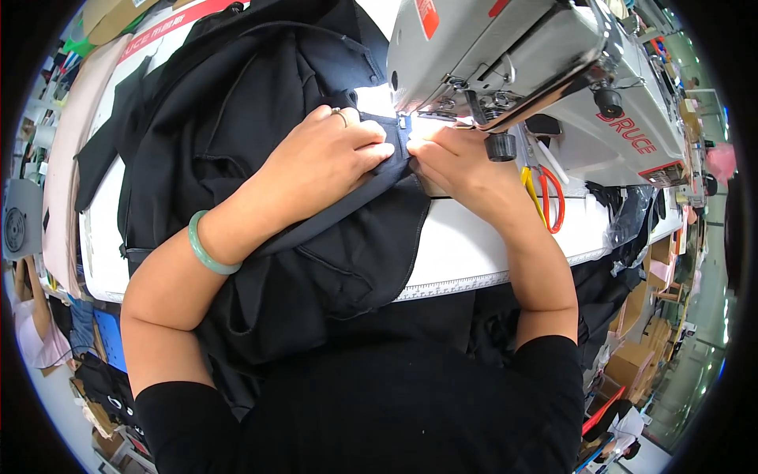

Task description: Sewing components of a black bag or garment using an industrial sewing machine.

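Black fabric [229, 110] of a garment is spread over the white table [450, 253] and reaches under the needle area of the grey sewing machine [505, 47]. My left hand [324, 158], with a ring and a green bangle at the wrist, grips a folded band of the fabric just left of the needle area. My right hand [458, 162] pinches the band's edge just right of the presser foot [403, 118], its fingertips partly lit by the machine's lamp. The band's far end is hidden under the machine head.
Red and yellow-handled scissors [557, 205] lie beside my right forearm. Clear plastic and dark scraps [628, 213] lie at the table's right. A pink padded strip [71, 166] borders the left. Another person [39, 324] is at far left, another [624, 434] at lower right, with cardboard boxes [632, 359] nearby.
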`<control>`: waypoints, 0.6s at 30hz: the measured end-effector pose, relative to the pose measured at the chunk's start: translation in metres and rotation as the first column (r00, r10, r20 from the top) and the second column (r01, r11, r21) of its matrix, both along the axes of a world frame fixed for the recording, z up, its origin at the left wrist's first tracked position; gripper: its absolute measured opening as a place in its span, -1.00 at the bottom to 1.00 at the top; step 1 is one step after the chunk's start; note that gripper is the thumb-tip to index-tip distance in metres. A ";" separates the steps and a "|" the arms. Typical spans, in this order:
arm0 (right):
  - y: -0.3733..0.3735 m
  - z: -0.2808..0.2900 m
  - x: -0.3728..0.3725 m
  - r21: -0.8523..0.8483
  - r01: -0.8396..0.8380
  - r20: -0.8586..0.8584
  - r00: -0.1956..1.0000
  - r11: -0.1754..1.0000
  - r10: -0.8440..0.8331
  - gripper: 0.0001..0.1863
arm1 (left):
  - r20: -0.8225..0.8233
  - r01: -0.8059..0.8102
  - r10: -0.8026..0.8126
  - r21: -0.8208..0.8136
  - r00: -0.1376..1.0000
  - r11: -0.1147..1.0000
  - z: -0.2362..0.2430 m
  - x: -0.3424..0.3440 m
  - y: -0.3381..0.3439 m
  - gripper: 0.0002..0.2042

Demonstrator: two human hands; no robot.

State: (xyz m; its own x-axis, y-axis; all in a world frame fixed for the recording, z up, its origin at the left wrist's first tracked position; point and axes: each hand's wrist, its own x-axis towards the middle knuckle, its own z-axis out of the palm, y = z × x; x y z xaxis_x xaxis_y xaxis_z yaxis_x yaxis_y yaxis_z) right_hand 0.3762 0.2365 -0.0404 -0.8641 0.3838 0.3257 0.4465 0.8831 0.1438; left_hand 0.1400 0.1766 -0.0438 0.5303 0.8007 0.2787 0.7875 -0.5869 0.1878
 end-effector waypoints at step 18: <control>-0.009 0.008 -0.008 -0.227 0.105 0.067 0.994 0.968 -0.092 -0.73 | -0.061 -0.040 0.037 -0.047 0.997 0.998 0.006 0.003 0.001 -0.63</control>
State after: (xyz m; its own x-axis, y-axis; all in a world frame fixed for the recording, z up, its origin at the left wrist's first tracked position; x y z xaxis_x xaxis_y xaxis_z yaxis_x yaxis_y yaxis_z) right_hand 0.3684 0.2273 -0.0327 -0.8327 0.5265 0.1714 0.5296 0.8477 -0.0308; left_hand 0.1429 0.1776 -0.0382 0.5136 0.8324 0.2081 0.8200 -0.5476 0.1667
